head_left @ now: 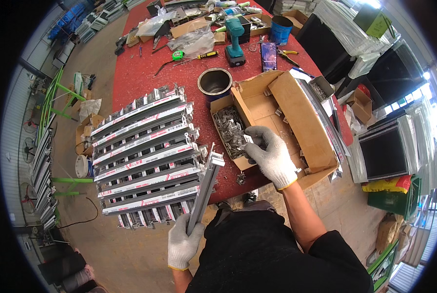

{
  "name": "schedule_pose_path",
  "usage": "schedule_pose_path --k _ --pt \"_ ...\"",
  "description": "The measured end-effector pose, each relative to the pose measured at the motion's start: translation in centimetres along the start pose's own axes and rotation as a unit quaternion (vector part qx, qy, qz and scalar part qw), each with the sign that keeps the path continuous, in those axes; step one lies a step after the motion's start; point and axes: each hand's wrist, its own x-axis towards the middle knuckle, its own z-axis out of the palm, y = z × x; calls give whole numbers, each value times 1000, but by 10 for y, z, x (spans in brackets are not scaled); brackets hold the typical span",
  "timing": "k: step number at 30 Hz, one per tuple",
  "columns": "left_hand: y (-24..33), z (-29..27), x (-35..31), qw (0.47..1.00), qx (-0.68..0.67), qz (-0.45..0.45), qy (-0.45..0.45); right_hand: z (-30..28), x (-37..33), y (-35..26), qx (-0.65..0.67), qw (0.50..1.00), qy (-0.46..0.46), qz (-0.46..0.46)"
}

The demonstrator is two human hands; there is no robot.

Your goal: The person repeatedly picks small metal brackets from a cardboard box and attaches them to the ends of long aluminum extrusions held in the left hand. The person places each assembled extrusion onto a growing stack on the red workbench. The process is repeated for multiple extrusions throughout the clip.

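Note:
My left hand (pixel 183 242), in a white knitted glove, is closed around the lower end of a grey metal profile (pixel 205 188). The profile slants up and away, with a silvery fitting (pixel 216 158) at its upper end. My gloved right hand (pixel 272 155) pinches a small light-coloured metal piece (pixel 248 139) between thumb and forefinger. It hovers over the right edge of a small carton (pixel 248 162) filled with loose metal fittings (pixel 229 128). Left of the profile lies a crosswise stack of similar profiles (pixel 147 149) with white and red printed strips.
A larger open cardboard box (pixel 257 105) stands right of the small carton. Beyond are a dark metal pot (pixel 215 83), a teal cordless drill (pixel 235 41), a phone (pixel 269 57), pliers (pixel 289 56), a green tape measure (pixel 177 55) and a blue can (pixel 280 31) on the red tabletop (pixel 147 73).

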Motion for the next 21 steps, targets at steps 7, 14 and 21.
schedule_pose_path --k 7,14,21 --pt "4 -3 -1 997 -28 -19 -67 -6 -8 -18 22 999 -29 -37" --pt "-4 -10 -4 979 -101 -83 -159 -14 -6 -34 -65 982 -122 -130" --pt "-18 -7 -10 973 -154 -45 -166 -14 0 -37 -91 957 -162 -224"
